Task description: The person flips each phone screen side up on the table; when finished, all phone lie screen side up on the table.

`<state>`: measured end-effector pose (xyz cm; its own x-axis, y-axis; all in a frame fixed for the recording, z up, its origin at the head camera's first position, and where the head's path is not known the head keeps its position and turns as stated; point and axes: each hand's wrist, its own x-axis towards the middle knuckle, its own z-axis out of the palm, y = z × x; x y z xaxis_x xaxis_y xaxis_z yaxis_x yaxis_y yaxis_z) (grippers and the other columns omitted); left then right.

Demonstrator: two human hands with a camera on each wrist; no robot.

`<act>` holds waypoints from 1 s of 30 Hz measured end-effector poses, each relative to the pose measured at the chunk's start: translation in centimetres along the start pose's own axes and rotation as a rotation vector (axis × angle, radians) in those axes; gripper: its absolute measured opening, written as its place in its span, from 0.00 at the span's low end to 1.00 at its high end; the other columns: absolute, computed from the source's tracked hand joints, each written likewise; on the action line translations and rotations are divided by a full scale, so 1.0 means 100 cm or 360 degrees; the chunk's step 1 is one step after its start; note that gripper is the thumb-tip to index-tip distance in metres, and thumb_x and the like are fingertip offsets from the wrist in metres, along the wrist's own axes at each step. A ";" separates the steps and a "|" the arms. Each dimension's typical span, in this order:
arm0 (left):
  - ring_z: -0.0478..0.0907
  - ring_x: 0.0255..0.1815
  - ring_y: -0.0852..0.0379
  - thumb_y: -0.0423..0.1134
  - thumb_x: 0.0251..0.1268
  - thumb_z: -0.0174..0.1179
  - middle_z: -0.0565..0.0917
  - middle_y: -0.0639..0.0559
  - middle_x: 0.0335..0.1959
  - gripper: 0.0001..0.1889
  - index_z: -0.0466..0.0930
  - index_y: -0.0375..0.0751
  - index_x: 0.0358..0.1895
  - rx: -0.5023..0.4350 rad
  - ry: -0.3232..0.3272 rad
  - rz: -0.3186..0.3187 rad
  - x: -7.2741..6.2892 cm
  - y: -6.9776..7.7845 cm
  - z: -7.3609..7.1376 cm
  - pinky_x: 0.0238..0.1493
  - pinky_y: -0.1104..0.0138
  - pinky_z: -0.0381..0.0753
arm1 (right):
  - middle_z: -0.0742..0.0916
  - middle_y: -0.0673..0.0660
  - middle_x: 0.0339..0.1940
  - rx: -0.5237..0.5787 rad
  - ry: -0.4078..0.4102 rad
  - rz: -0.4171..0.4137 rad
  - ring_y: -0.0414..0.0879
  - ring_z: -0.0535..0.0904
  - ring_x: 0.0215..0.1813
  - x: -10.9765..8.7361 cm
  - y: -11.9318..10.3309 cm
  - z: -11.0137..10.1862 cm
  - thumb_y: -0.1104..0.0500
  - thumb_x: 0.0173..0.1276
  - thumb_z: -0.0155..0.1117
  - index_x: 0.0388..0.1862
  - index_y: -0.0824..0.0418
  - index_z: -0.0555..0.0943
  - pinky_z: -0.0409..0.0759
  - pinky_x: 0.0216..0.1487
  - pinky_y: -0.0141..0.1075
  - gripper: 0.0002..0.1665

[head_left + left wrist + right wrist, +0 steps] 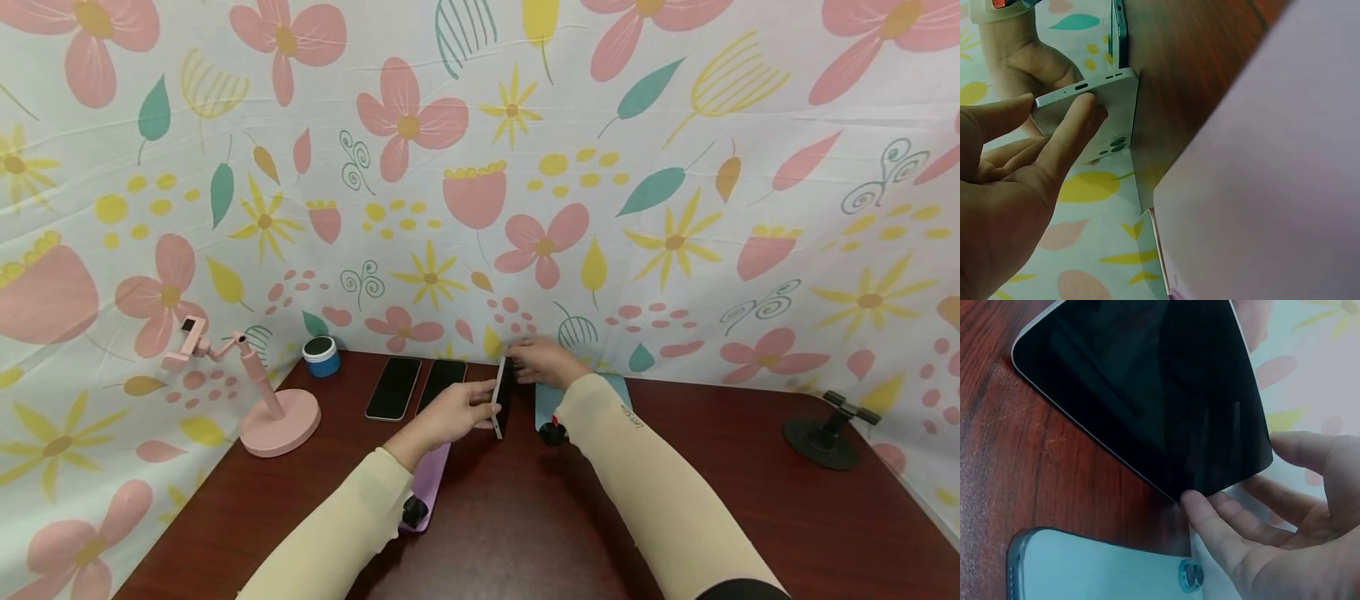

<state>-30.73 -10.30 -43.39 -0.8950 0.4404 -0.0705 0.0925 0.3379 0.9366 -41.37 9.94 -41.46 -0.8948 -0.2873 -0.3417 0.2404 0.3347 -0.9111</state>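
Note:
A smartphone (pixel 501 400) stands on its long edge on the dark wooden table, between both hands. My left hand (pixel 453 412) pinches its near end, thumb on one side and fingers on the other. The left wrist view shows its silver back (pixel 1094 119) with camera lenses. At the far end, my right hand (pixel 542 362) holds the phone by its edges. Its dark screen (pixel 1147 394) faces the right wrist camera. A light-blue phone (pixel 1097 569) lies face down below the right wrist. Beneath the left wrist lies a lilac flat device (pixel 1266 156), partly hidden.
Two phones with black screens (pixel 393 388) lie to the left, one partly behind the left hand. Further left stand a blue jar (pixel 321 357) and a pink phone stand (pixel 281 421). A black stand (pixel 821 442) sits far right. A floral cloth (pixel 480 208) hangs behind the table.

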 end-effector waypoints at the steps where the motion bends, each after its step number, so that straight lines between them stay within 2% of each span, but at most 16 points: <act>1: 0.83 0.69 0.36 0.35 0.84 0.57 0.70 0.28 0.79 0.31 0.61 0.33 0.83 0.0002 0.0006 0.0000 -0.001 0.001 0.000 0.64 0.51 0.87 | 0.67 0.74 0.84 0.0008 0.0004 0.0008 0.68 0.69 0.82 0.000 0.000 0.000 0.52 0.85 0.56 0.85 0.68 0.60 0.74 0.80 0.55 0.39; 7: 0.88 0.62 0.39 0.35 0.82 0.59 0.75 0.26 0.74 0.31 0.63 0.28 0.81 0.0053 0.0009 0.0015 -0.002 0.003 -0.004 0.63 0.52 0.87 | 0.67 0.74 0.83 0.0020 0.0025 0.0051 0.68 0.71 0.81 0.004 0.005 0.001 0.49 0.87 0.53 0.87 0.68 0.56 0.76 0.77 0.56 0.41; 12: 0.90 0.60 0.42 0.36 0.80 0.61 0.75 0.27 0.75 0.32 0.64 0.29 0.81 0.0070 0.0002 -0.0017 -0.002 0.001 -0.008 0.64 0.51 0.87 | 0.66 0.72 0.85 0.0073 0.0016 0.0089 0.67 0.69 0.82 0.007 0.009 0.000 0.50 0.88 0.50 0.87 0.66 0.58 0.78 0.76 0.56 0.37; 17: 0.89 0.61 0.45 0.40 0.76 0.65 0.80 0.33 0.72 0.34 0.67 0.31 0.80 0.0268 0.0061 -0.0045 -0.002 0.001 -0.012 0.64 0.53 0.87 | 0.68 0.71 0.84 0.0021 0.0023 0.0084 0.68 0.67 0.83 0.007 0.009 0.003 0.55 0.87 0.51 0.87 0.66 0.57 0.79 0.75 0.55 0.37; 22: 0.84 0.67 0.45 0.42 0.71 0.68 0.83 0.37 0.69 0.36 0.70 0.32 0.79 0.0445 0.0105 -0.0093 -0.002 -0.005 -0.014 0.64 0.51 0.85 | 0.69 0.71 0.82 -0.0067 0.0022 0.0063 0.69 0.68 0.81 0.005 0.009 0.004 0.58 0.86 0.51 0.90 0.64 0.49 0.82 0.71 0.55 0.41; 24: 0.84 0.66 0.45 0.41 0.71 0.68 0.83 0.37 0.68 0.36 0.70 0.32 0.79 0.0454 0.0105 -0.0107 -0.002 -0.008 -0.014 0.64 0.51 0.85 | 0.68 0.71 0.83 -0.0097 0.0016 0.0059 0.70 0.68 0.81 0.005 0.009 0.005 0.58 0.86 0.51 0.89 0.64 0.51 0.83 0.70 0.55 0.40; 27: 0.85 0.65 0.45 0.41 0.71 0.69 0.84 0.37 0.68 0.36 0.70 0.32 0.78 0.0455 0.0107 -0.0123 -0.001 -0.009 -0.015 0.64 0.51 0.85 | 0.69 0.70 0.83 -0.0208 -0.0004 0.0047 0.69 0.70 0.79 0.002 0.010 0.006 0.59 0.86 0.51 0.86 0.66 0.60 0.86 0.66 0.53 0.34; 30: 0.87 0.62 0.46 0.40 0.70 0.69 0.85 0.37 0.67 0.35 0.72 0.31 0.77 0.0484 0.0113 -0.0137 -0.001 -0.008 -0.014 0.63 0.52 0.86 | 0.71 0.70 0.82 -0.0325 -0.0010 0.0026 0.66 0.76 0.73 -0.001 0.010 0.008 0.59 0.86 0.54 0.83 0.67 0.67 0.89 0.61 0.49 0.31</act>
<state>-31.39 -11.81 -43.68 -0.9324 0.3441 -0.1108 0.1320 0.6093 0.7818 -40.75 9.57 -42.53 -0.8890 -0.2856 -0.3579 0.1729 0.5144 -0.8400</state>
